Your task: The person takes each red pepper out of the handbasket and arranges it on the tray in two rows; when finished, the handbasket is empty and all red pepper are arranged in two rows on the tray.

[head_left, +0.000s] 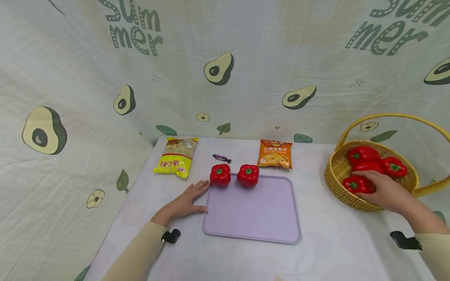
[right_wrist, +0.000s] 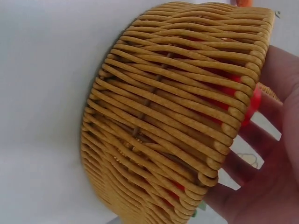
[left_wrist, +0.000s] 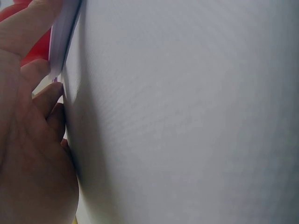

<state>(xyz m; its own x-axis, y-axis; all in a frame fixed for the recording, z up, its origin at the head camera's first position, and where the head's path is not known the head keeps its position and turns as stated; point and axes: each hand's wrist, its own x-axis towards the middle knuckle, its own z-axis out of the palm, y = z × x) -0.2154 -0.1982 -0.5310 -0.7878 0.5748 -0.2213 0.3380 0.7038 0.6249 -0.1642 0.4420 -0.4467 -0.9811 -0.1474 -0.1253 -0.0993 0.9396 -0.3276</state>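
Note:
My left hand [head_left: 188,201] lies spread at the left edge of the lilac tray [head_left: 251,210], thumb and fingertips right at its rim. Two red bell peppers stand at the tray's far side: one bell pepper [head_left: 220,175] on the far left corner by my fingertips, another bell pepper [head_left: 248,176] to its right. Over on the right, my right hand [head_left: 388,191] reaches over the near rim of a woven basket [head_left: 334,175]. Its thumb and fingers curl round a red bell pepper [head_left: 355,184] inside. The basket wall partly hides that pepper in the right wrist view.
Several more red peppers [head_left: 363,154] fill the basket, whose tall handle [head_left: 390,115] arches above. Behind the tray lie a yellow food bag [head_left: 177,156], a small purple wrapped candy [head_left: 222,158] and an orange snack bag [head_left: 275,154]. A patterned cloth [head_left: 246,78] hangs at the back.

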